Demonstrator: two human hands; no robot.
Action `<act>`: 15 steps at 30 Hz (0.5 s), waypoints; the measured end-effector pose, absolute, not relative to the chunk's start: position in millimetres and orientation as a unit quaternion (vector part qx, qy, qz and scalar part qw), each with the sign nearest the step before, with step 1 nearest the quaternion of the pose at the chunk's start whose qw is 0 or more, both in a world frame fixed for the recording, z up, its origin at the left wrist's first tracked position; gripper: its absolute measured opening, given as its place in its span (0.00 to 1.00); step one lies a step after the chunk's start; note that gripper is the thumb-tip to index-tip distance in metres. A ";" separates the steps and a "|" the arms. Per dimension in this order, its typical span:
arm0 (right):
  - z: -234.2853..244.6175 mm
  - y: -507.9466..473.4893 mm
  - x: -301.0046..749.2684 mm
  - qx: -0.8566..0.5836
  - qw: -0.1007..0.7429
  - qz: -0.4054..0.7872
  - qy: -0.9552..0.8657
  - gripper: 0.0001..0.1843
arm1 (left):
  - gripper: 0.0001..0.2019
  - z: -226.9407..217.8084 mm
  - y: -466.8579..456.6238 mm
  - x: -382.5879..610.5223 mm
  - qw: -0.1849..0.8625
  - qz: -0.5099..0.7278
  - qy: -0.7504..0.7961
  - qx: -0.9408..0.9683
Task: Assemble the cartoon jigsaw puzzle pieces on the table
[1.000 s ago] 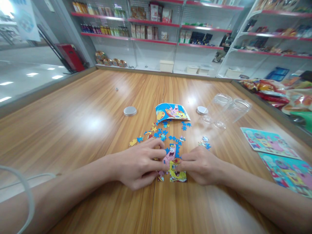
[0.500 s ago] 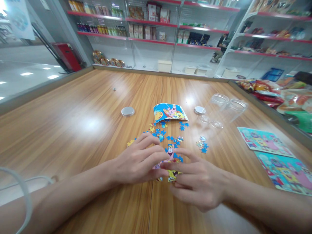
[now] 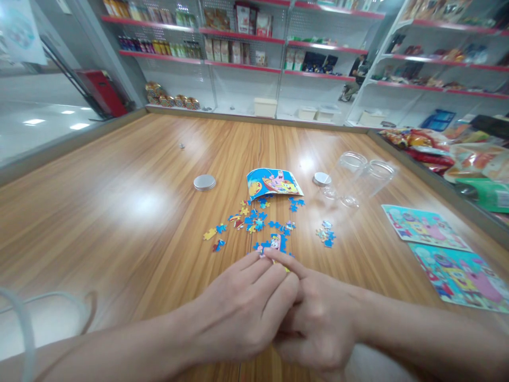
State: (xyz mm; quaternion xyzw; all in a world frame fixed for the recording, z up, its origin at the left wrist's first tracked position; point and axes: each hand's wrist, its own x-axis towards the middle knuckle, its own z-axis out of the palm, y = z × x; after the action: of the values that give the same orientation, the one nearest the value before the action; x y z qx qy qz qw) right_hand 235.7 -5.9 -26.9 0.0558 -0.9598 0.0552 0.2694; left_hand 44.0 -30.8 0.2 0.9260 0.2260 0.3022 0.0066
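A partly joined jigsaw puzzle (image 3: 275, 243), blue with a pink cartoon figure, lies on the wooden table close to me. My left hand (image 3: 250, 302) is closed over its near side, fingers curled. My right hand (image 3: 320, 313) meets it from the right, its index fingertip beside the left one on the puzzle. The other right fingers are mostly hidden behind my left hand, and the puzzle's near part is covered. Loose jigsaw pieces (image 3: 254, 218) are scattered beyond it, with a small pile of pieces (image 3: 326, 233) to the right. A curved picture card (image 3: 274, 183) stands behind them.
Silver lids (image 3: 204, 182) lie on either side of the card. Clear plastic jars (image 3: 363, 172) are at the right, behind two cartoon picture sheets (image 3: 427, 227). Snack packets (image 3: 429, 146) border the right edge. A white cable (image 3: 27, 323) loops at lower left. Stocked shelves (image 3: 242, 37) stand beyond.
My hands have drawn together and nearer to me; the left now overlaps the right. More loose pieces show at the left, and the view has shifted slightly.
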 end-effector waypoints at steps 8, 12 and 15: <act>-31.6 -13.2 228.8 0.035 0.239 0.124 -0.962 0.14 | 0.17 5.6 -24.1 36.9 -0.045 0.255 0.226 0.939; -20.0 -13.9 228.0 0.109 0.265 0.166 -0.944 0.14 | 0.17 10.9 -18.2 34.0 -0.068 0.261 0.214 0.939; -8.6 -12.0 230.4 0.151 0.248 0.230 -0.929 0.13 | 0.17 10.9 -18.6 33.5 -0.080 0.251 0.195 0.945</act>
State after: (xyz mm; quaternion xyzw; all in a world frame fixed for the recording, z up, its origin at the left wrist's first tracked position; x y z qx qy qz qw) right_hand 230.4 -12.0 -8.6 0.1508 -0.9288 0.2300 0.2483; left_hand 33.5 -18.6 10.9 0.9449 0.1947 0.2506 -0.0804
